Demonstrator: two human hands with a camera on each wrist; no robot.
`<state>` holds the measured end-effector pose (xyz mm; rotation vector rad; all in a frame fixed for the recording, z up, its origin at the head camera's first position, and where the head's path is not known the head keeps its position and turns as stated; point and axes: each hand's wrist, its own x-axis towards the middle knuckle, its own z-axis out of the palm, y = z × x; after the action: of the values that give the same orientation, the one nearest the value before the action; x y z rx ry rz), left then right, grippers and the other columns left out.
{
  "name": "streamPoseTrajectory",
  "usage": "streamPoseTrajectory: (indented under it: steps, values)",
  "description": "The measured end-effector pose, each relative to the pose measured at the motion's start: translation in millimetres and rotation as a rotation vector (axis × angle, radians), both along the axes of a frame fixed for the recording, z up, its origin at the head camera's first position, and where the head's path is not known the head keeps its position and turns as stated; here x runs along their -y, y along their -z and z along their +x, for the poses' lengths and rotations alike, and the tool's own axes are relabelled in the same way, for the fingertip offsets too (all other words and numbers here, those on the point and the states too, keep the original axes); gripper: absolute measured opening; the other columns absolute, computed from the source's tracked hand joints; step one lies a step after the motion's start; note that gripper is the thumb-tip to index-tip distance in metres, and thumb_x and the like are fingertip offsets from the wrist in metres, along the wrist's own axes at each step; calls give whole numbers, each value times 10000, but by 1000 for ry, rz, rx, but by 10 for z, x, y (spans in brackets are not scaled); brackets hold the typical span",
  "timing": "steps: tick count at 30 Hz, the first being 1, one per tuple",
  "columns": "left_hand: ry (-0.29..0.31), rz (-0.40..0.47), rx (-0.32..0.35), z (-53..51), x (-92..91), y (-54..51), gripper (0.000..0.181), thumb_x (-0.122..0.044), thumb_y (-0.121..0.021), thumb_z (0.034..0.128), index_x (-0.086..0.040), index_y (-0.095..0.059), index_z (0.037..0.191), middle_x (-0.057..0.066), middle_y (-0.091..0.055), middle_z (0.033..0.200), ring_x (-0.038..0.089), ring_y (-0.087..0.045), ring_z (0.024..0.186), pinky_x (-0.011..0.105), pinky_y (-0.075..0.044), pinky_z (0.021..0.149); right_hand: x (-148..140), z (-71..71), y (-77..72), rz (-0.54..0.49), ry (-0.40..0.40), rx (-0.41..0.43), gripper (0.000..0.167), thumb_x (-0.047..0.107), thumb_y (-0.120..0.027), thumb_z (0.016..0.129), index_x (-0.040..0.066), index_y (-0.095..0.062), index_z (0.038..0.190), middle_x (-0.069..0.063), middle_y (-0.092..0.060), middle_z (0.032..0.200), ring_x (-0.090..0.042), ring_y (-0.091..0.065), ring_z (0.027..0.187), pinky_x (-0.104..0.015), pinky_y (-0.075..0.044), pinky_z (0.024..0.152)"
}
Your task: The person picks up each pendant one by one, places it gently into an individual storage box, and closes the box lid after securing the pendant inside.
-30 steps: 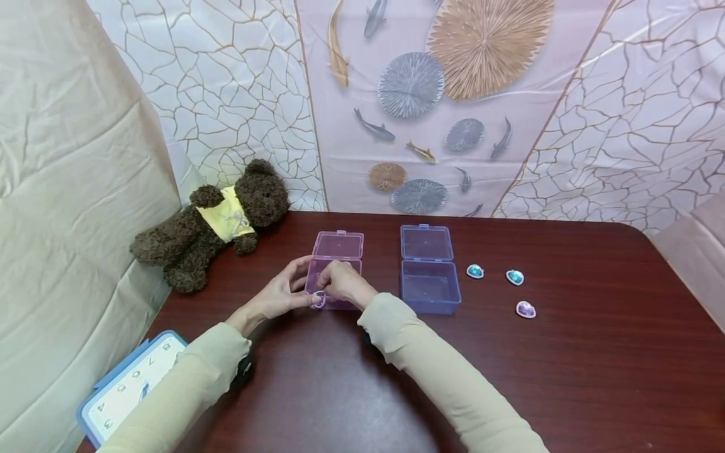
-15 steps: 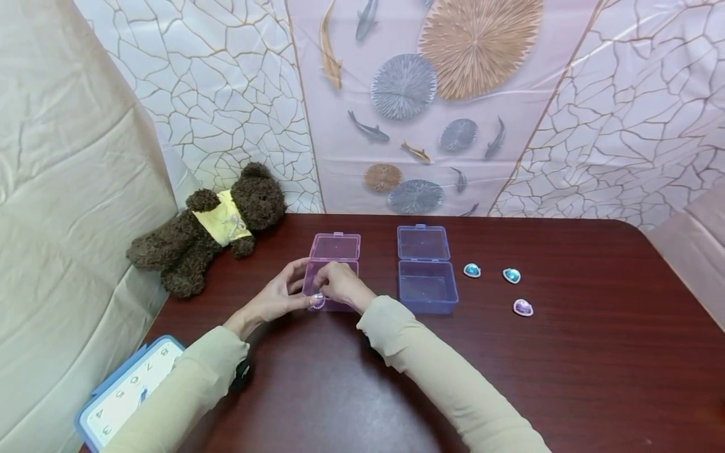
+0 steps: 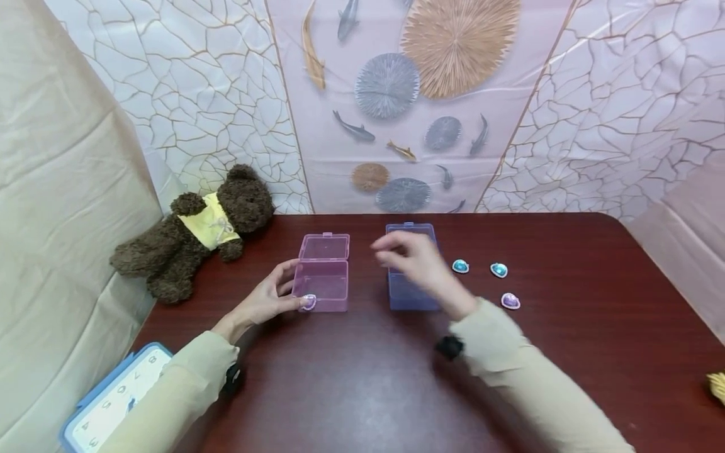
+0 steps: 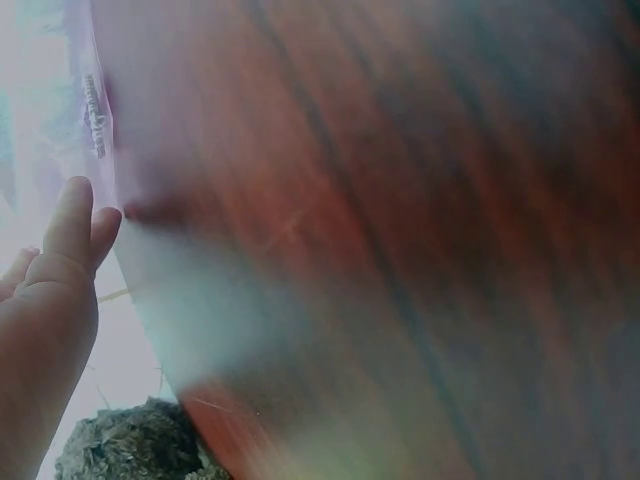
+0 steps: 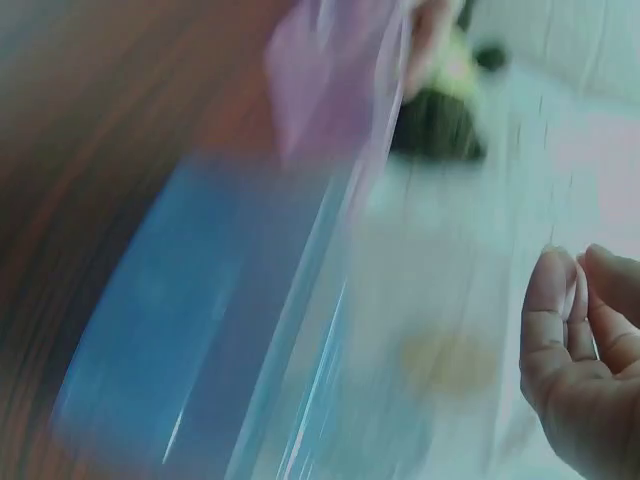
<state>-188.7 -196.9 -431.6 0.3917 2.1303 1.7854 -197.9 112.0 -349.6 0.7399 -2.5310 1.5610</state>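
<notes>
My left hand (image 3: 263, 303) holds the left side of a see-through pink plastic box (image 3: 334, 304), its thumb at the front corner and its fingers behind. A purple gem with a beaded rim (image 3: 308, 302) shows by the thumb tip; whether it sits inside the wall or against it I cannot tell. The pink box's lid stands tipped back. My right hand (image 3: 416, 261) is in the air in front of a blue plastic box (image 3: 413, 296) with a raised lid, partly covering it. In the right wrist view its bent fingers (image 5: 548, 300) come near the thumb, with nothing visible between them.
Right of the blue box lie two teal gems, one nearer (image 3: 460, 267) and one farther right (image 3: 499, 270), and a purple gem (image 3: 510, 301). A brown teddy bear (image 3: 209, 220) lies back left. A blue-rimmed numbered case (image 3: 116, 402) sits front left, partly under the left sleeve.
My right hand has left the pink box and moved right, in front of the blue one. The left hand stays on the pink box. The head view has shifted slightly right.
</notes>
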Motion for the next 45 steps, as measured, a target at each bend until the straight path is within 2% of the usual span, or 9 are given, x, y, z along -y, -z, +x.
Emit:
streamPoseTrajectory:
  steps: [3,8,12,14,20,28,33,38,45]
  values:
    - [-3,-6,-3,10,32,-1,848,-37,-722,800,-90,-195,1463,180,-251,1485,397,-296,1365,403,-458,986,-621,-22,62,-19,89,32,166,-12,-652,852,-87,-663,999,-237,-677,950,-51,-651,727,-208,-560,682]
    - [0,-1,-3,26,67,5,856,-47,-722,802,-83,-183,1466,183,-239,1491,392,-287,1372,467,-408,1026,-1544,33,305,114,178,141,185,-12,-635,863,-129,-627,1006,-31,-698,860,52,-595,711,-187,-554,643]
    - [-4,4,-5,34,80,11,855,-40,-718,803,-72,-177,1465,193,-234,1491,401,-282,1371,508,-380,1039,-1963,99,488,200,161,246,208,-28,-630,857,-167,-594,1008,58,-661,812,52,-557,689,-166,-527,602]
    - [-8,7,-3,39,83,16,853,-29,-715,802,-69,-177,1464,197,-235,1488,406,-284,1369,510,-388,1032,-2059,115,555,239,132,265,211,-34,-634,848,-165,-594,1009,-1,-661,820,39,-544,683,-157,-502,590]
    - [-20,-6,7,51,62,27,842,-15,-717,796,-70,-196,1455,201,-242,1479,406,-321,1347,461,-418,1023,-2107,140,623,341,71,268,205,-38,-682,801,-105,-633,988,-120,-647,816,-26,-525,652,-180,-457,556]
    - [-5,27,18,48,42,24,839,-23,-709,805,-85,-193,1463,189,-231,1488,408,-291,1363,269,-485,915,-2110,170,626,385,102,280,167,3,-726,767,-62,-615,873,-42,-608,738,-2,-493,587,-195,-439,510]
    - [4,32,24,44,24,9,840,-15,-700,811,-85,-182,1467,191,-226,1492,409,-281,1368,259,-492,891,-2101,216,579,356,131,326,166,21,-686,818,-58,-552,876,-24,-557,714,-25,-476,560,-230,-451,472]
    - [-3,1,20,23,4,-15,844,-14,-708,805,-80,-185,1465,198,-227,1489,412,-298,1358,308,-488,935,-1923,234,405,205,134,328,249,59,-596,911,-96,-542,1098,-32,-582,738,-60,-547,619,-256,-532,528]
    - [-2,8,5,13,-11,-14,844,-8,-710,797,-82,-193,1461,203,-240,1480,418,-314,1348,293,-492,916,-1117,170,23,-212,72,462,226,85,-587,926,12,-571,1139,16,-640,841,-84,-648,703,-248,-581,680]
